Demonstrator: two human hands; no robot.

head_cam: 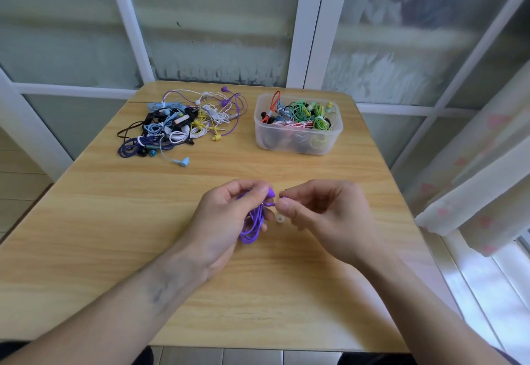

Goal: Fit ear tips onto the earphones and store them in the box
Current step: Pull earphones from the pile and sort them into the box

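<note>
My left hand [229, 221] grips a coiled purple earphone [253, 225] above the middle of the wooden table [114, 235], with one purple earbud poking out by the thumb. My right hand [321, 215] pinches the other purple earbud [282, 198] between thumb and forefinger, close to the left hand. A small white ear tip [279, 218] lies on the table just below my right fingertips. A clear plastic box [298, 138] at the back right holds several coiled earphones in green, red and yellow.
A tangled pile of earphones [177, 123] in blue, white, black, yellow and purple lies at the back left of the table. Frosted window panes stand behind the table. A curtain [481, 181] hangs to the right.
</note>
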